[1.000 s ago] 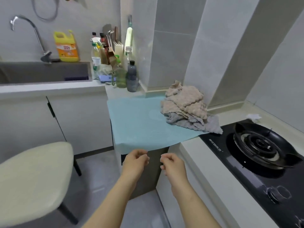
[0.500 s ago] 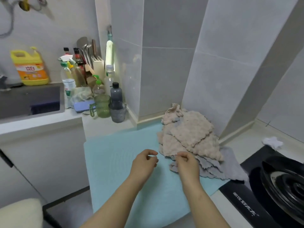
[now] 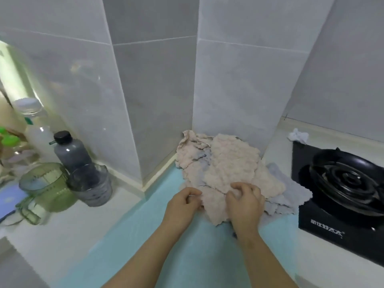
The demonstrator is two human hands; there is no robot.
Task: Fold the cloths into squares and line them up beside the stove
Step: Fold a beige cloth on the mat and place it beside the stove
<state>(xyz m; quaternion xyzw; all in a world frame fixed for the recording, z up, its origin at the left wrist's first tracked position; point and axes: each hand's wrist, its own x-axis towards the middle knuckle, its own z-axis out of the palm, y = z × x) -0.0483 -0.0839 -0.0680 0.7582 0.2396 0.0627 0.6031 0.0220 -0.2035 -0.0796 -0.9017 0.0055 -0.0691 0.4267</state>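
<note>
Gripping the near cloth of the heap, both hands at work. Left hand [image 3: 182, 202]: grip nearly closed, fingers curled, thumb and forefinger pinching the left edge of the near beige, bumpy-textured cloth [image 3: 216, 206]. Right hand [image 3: 245, 202]: grip half closed, fingers clawed down into the same cloth's right part, bunching the fabric.

That cloth lies at the near side of a loose heap of unfolded beige cloths [image 3: 228, 163]. Pale grey scallop-edged cloths [image 3: 291, 194] lie beneath. All sit on a light blue mat [image 3: 145, 235] over the white worktop [image 3: 52, 235], in the wall corner, just left of the black glass gas stove [image 3: 332, 235]. Grey cloths reach the stove's left edge.

Writing: white printed mark at the stove's near left corner, too blurred to read.

Far side of stove: crumpled white rag [image 3: 298, 137]. Far left: dark grey bottle with black cap [image 3: 70, 152], close by a clear grey cup [image 3: 91, 190] and a green translucent jug [image 3: 45, 183].
</note>
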